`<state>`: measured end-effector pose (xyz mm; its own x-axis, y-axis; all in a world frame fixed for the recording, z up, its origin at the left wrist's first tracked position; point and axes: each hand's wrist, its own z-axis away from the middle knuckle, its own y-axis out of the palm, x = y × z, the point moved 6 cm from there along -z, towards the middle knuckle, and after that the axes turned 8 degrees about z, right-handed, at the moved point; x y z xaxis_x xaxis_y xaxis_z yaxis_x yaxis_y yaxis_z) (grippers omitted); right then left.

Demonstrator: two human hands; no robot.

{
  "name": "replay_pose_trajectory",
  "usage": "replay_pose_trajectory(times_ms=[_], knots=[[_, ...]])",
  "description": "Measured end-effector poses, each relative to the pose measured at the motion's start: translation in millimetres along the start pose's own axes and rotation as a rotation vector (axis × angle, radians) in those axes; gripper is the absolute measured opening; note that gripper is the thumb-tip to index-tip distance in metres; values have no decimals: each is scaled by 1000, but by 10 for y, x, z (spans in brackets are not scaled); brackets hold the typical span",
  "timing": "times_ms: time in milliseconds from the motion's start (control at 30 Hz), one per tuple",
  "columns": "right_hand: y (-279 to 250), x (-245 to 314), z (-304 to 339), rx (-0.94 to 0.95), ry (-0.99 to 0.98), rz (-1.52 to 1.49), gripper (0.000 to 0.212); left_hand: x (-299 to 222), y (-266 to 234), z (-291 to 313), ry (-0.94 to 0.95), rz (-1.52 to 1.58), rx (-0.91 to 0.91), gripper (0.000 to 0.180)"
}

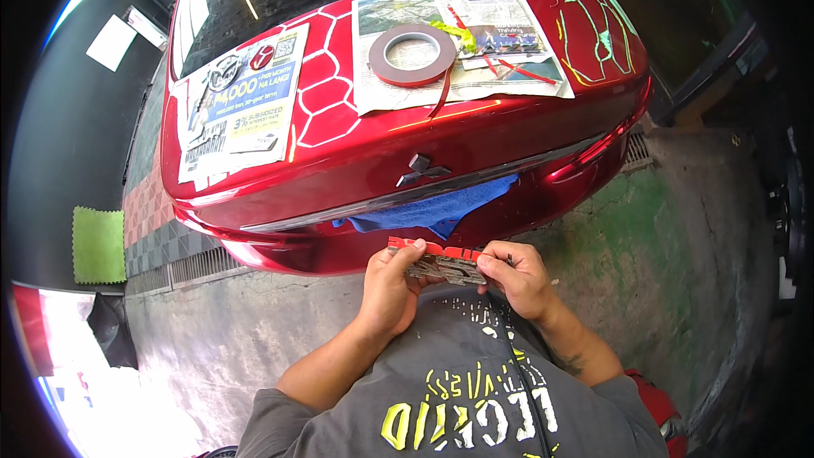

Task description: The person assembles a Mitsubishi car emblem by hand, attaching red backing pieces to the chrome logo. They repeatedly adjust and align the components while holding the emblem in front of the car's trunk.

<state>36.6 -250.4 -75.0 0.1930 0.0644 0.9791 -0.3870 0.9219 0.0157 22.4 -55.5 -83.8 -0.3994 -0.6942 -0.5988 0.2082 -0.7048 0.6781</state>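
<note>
Both hands held a grey lettered emblem strip backed with red tape, low in front of the person's chest and just behind the rear of the red car. The left hand had its fingers closed on the strip's left end, thumb on top, while the right hand pinched the right end between thumb and fingertips. A blue cloth hung from the gap under the boot lid, just below the car's own badge. On the boot lid lay sheets of newspaper; a roll of red double-sided tape rested on them with a loose tail trailing toward the edge, beside offcuts of red and yellow-green strip. More paper with small emblems sat on the left side of the lid. To handle the strip well at this stage, it seemed wise to grip only its ends and edges, keep the taped side free of fingerprints and dust, and hold it level so the letters did not flex or twist.
</note>
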Motion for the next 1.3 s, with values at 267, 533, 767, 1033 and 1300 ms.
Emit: replay_pose_trajectory(times_ms=[267, 533, 767, 1033, 1300], knots=[[84, 113, 38, 69, 20, -19, 30, -81, -67, 42, 264, -250, -111, 18], [84, 122, 67, -166, -132, -40, 17, -145, 59, 78, 228, -187, 8, 19], [13, 564, 360, -545, -876, 923, 38, -32, 41, 75, 188, 20, 165, 20], [28, 483, 493, -521, -1006, 1057, 49, -24, 194, 187, 178, 3, 234, 11], [9, 484, 541, -504, -987, 1024, 50, -16, 241, 226, 159, -50, 192, 5]])
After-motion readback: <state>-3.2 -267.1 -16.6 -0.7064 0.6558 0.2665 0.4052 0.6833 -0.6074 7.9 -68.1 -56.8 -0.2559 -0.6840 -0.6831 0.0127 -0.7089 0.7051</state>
